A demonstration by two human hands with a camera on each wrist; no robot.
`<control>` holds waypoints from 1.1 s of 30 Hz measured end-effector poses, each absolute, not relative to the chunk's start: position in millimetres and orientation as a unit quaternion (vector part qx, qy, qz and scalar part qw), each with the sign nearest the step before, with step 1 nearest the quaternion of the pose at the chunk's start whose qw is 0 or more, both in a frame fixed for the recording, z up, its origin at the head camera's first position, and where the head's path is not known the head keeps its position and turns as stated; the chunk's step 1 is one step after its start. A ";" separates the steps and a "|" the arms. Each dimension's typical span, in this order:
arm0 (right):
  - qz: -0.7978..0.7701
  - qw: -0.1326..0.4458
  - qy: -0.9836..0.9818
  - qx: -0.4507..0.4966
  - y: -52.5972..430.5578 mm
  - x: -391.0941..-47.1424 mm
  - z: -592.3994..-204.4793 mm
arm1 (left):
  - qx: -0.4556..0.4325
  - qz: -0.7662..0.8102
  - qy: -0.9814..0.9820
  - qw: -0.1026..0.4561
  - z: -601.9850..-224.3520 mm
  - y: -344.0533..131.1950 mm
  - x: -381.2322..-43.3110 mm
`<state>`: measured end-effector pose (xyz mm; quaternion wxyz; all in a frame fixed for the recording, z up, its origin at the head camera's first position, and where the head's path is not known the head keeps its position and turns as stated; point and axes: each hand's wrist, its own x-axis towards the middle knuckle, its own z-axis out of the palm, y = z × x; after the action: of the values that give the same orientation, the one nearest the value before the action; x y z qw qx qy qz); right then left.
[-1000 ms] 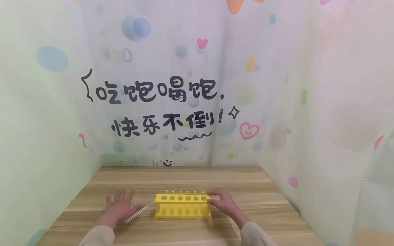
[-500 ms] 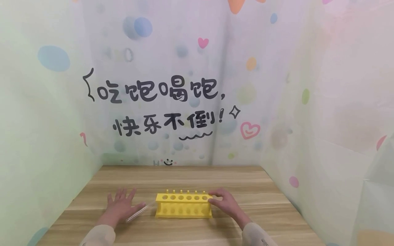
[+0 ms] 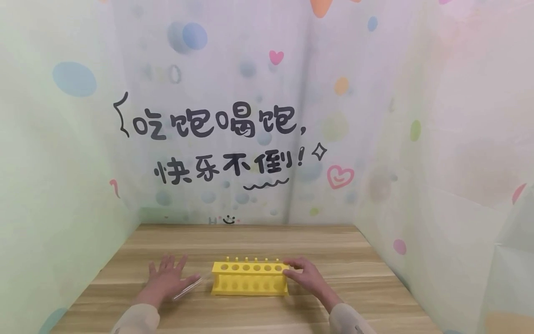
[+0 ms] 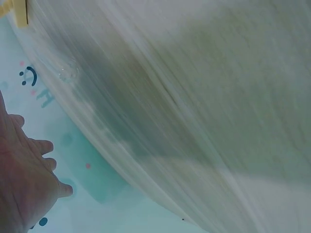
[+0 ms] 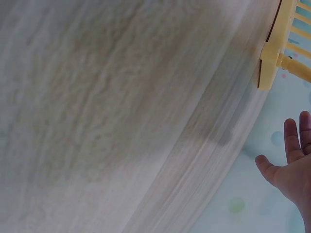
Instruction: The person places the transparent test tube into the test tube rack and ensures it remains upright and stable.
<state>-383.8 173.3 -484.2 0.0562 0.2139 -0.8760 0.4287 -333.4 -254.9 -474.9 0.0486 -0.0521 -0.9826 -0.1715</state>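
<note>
A yellow test tube rack [image 3: 250, 282] stands on the wooden table, its round holes vacant. At its right end, my right hand [image 3: 308, 274] has thumb and index finger at opposite corners of the upper shelf, pinching it. In the right wrist view, the other fingers [image 5: 291, 138] extend below the rack's end. Left of the rack, my left hand [image 3: 164, 280] is palm down with fingers spread. Beside its thumb lies a thin clear test tube [image 3: 186, 289], slanting towards the rack. A rounded transparent tube end [image 4: 68, 74] shows faintly in the left wrist view.
The wood-grain table [image 3: 246, 236] runs back to a patterned curtain [image 3: 233, 195] with black lettering. Pale side curtains [image 3: 54, 185] enclose it left and right. Small yellow pegs [image 3: 246, 259] rise along the rack's far side.
The head view has shifted slightly. My left hand has edged a little to the right with the test tube beside its thumb. My right hand keeps its place at the rack's end.
</note>
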 end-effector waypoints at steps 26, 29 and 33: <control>0.447 0.025 -0.870 0.208 173.8 -385.5 -486.7 | -0.075 -0.169 -0.979 0.088 -478.2 -239.1 -344.1; 0.446 0.023 -0.870 0.208 174.1 -385.4 -486.6 | -0.073 -0.168 -0.980 0.082 -479.9 -236.5 -346.8; 0.444 0.022 -0.870 0.211 174.8 -385.4 -486.7 | -0.074 -0.177 -0.978 0.080 -482.5 -233.3 -350.5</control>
<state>-385.4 174.8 -486.7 0.0221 0.2110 -0.8704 0.4444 -350.5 -233.3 -482.5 0.0795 -0.0743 -0.9783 -0.1765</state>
